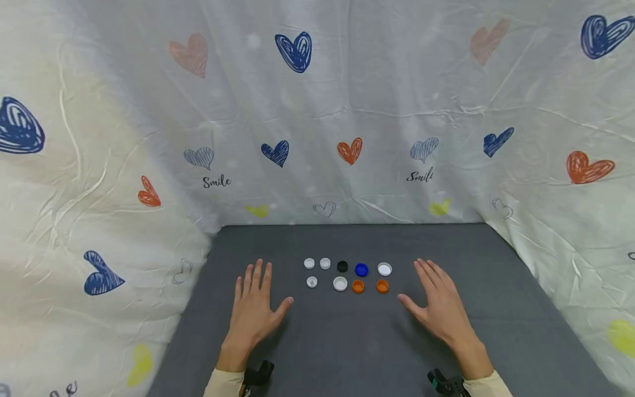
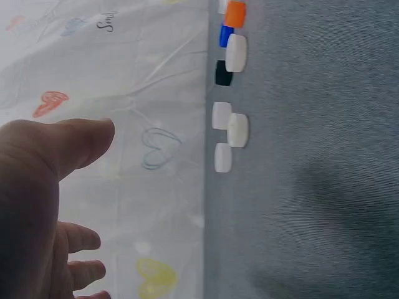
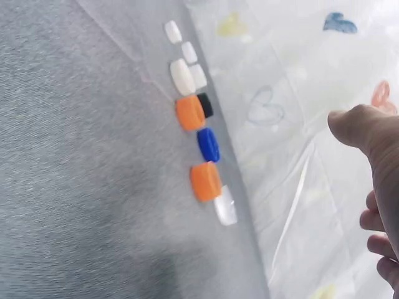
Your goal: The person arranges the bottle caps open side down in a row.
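Note:
Several bottle caps lie in two rows on the grey table, between the two hands. From left, the back row has two small white caps, one of them a white cap, then a black cap, a blue cap and a larger white cap. In front are a small white cap, a bigger white cap and two orange caps, the left orange cap and right orange cap. The left hand spreads its fingers left of the rows. Right of them, the right hand is flat, thumb apart, holding nothing.
A dark grey cloth covers the table. Behind it and along both sides hangs a white curtain printed with hearts. Each wrist wears a black camera mount, such as the left mount, beside a cream sleeve.

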Demonstrator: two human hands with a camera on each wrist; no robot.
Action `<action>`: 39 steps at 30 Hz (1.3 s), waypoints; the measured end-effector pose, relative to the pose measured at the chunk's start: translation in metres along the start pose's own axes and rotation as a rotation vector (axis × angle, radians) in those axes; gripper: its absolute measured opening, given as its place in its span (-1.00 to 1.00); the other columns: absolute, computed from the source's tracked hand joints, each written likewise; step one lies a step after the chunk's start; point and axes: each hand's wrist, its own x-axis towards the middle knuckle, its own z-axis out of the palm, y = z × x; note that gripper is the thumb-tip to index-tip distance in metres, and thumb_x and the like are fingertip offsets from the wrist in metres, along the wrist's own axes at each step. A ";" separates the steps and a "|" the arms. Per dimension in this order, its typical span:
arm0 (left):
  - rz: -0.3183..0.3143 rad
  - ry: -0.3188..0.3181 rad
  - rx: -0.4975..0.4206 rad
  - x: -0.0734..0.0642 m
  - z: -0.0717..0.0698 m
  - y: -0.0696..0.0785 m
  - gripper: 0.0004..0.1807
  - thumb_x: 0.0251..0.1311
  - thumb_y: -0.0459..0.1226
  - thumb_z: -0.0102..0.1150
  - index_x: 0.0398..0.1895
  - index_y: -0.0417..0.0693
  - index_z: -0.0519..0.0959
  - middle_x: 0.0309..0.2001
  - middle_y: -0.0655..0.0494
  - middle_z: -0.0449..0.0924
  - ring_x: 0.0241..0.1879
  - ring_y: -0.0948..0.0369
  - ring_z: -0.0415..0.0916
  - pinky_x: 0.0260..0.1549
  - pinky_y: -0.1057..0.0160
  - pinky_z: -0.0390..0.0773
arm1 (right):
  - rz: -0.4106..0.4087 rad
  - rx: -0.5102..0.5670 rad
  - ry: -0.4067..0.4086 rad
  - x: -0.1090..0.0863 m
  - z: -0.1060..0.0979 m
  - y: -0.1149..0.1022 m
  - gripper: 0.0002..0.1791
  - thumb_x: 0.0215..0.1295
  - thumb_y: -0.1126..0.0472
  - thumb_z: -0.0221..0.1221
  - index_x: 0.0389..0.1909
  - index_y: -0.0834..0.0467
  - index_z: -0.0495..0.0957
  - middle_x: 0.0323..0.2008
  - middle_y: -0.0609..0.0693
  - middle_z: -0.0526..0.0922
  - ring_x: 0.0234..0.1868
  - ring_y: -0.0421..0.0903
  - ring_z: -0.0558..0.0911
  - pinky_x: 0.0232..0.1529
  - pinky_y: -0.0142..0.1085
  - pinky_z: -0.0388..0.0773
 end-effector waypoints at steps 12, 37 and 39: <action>0.073 0.035 0.036 0.009 -0.028 0.010 0.13 0.13 0.31 0.26 0.56 -0.21 0.12 0.55 -0.19 0.12 0.54 -0.12 0.05 0.46 -0.22 0.05 | -0.142 0.024 -0.003 0.027 -0.010 -0.023 -0.09 0.05 -0.19 0.45 0.33 0.27 0.46 0.35 0.18 0.49 0.37 0.20 0.42 0.31 0.20 0.32; 0.111 0.038 -0.036 0.032 -0.053 0.024 -0.09 0.04 0.07 0.50 0.38 -0.24 0.41 0.33 -0.19 0.47 0.35 -0.09 0.41 0.25 -0.09 0.47 | -0.363 0.073 -0.069 0.088 0.012 -0.078 -0.17 0.11 -0.13 0.45 0.31 0.24 0.49 0.29 0.16 0.55 0.33 0.14 0.49 0.32 0.11 0.39; 0.108 0.034 -0.039 0.034 -0.053 0.025 -0.11 0.04 0.06 0.50 0.37 -0.22 0.44 0.32 -0.17 0.49 0.35 -0.08 0.41 0.25 -0.09 0.46 | -0.371 0.071 -0.084 0.092 0.017 -0.081 -0.21 0.11 -0.10 0.45 0.29 0.25 0.51 0.26 0.15 0.58 0.31 0.14 0.52 0.31 0.09 0.41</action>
